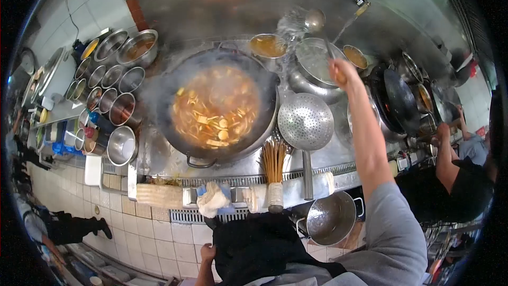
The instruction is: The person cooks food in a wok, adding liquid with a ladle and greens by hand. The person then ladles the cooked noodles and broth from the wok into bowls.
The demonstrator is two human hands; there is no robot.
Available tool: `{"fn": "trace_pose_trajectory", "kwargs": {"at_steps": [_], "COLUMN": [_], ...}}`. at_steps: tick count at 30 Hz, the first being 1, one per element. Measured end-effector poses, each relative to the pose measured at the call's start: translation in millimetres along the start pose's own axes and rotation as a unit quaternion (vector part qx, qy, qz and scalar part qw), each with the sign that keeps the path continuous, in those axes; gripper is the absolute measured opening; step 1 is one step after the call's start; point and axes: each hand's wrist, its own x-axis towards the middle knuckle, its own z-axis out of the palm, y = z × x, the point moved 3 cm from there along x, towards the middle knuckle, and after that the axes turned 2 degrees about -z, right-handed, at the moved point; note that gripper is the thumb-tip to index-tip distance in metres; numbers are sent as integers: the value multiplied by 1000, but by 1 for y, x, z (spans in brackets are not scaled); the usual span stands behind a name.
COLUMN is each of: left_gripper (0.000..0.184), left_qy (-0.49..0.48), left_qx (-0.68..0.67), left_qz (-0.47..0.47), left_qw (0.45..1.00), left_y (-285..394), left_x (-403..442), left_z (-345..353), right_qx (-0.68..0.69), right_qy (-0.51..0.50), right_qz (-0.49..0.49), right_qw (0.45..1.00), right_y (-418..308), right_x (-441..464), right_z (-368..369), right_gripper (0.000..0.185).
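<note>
My right hand (343, 73) is stretched forward, its fingers wrapped round the handle of a ladle (315, 19). The ladle's bowl is raised near the back wall, with water splashing to its left. Below it sits a metal pot of cloudy liquid (316, 59), where a tap (363, 6) runs a stream nearby. Down at my side, beside the black apron (254, 249), hangs my left hand (208, 252); its fingers are mostly hidden. A big steaming wok (182, 145) holds brown broth with pale sliced pieces.
A perforated strainer (306, 122) and a bamboo brush (274, 167) lie right of the wok. Several metal bowls (121, 145) crowd the left. A two-handled pot (330, 220) stands low in front. Other people work at both sides; dark woks (400, 100) are on the right.
</note>
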Motion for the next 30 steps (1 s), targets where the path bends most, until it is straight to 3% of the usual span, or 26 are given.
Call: {"fn": "trace_pose_trajectory", "kwargs": {"at_steps": [1, 2, 4, 6, 8, 10, 13, 16, 17, 20, 22, 24, 26, 28, 30], "left_gripper": [41, 40, 40, 42, 44, 49, 55, 62, 62, 64, 65, 56, 50, 50, 47], "left_qy": [1, -21, -58, -83, -121, -41, -161, -134, -124, -95, -74, -117, -164, -138, -114], "left_qx": [38, 32, 58, 87, 158, 206, 308, 323, 315, 312, 341, 329, 325, 377, 382], "left_qz": [68, 108, 170, 262, 341, 445, 384, 396, 403, 426, 444, 436, 392, 380, 393], "left_qw": [997, 993, 982, 958, 919, 871, 855, 849, 851, 844, 825, 829, 845, 833, 829], "left_y": [58, 89, 142, 196, 230, 240, 271, 267, 264, 259, 263, 260, 259, 269, 270], "left_x": [-15, -12, -9, -16, -17, -10, -15, -13, -12, -14, -16, -7, 1, -6, -9], "left_z": [-15, -13, -2, 13, 41, 82, 95, 106, 107, 106, 102, 113, 124, 119, 118], "right_qx": [-147, -134, -166, 42, 294, 313, 219, -93, -71, -144, -109, -159, -143, -44, -81], "right_qy": [29, 115, 156, 163, 125, 87, -37, -17, -5, 21, 49, 25, 62, 73, 110], "right_qz": [-49, -74, -65, 26, 90, 103, 124, -54, -43, -89, -64, -74, -84, -54, -31], "right_qw": [988, 981, 972, 985, 943, 940, 967, 994, 997, 985, 991, 984, 984, 995, 990], "right_y": [14, 19, 56, 51, 44, 3, -38, -63, -61, -40, -13, 23, 55, 78, 90], "right_x": [-17, -56, -94, -124, -109, -87, -35, -31, -36, -92, -136, -163, -208, -252, -299], "right_z": [-1, 18, 24, 48, 46, 58, 63, 54, 50, 54, 58, 53, 57, 60, 67], "right_gripper": [8, 3, 4, 6, 11, 19, 14, 2, 20, 38, 52, 56, 58, 56, 57]}}
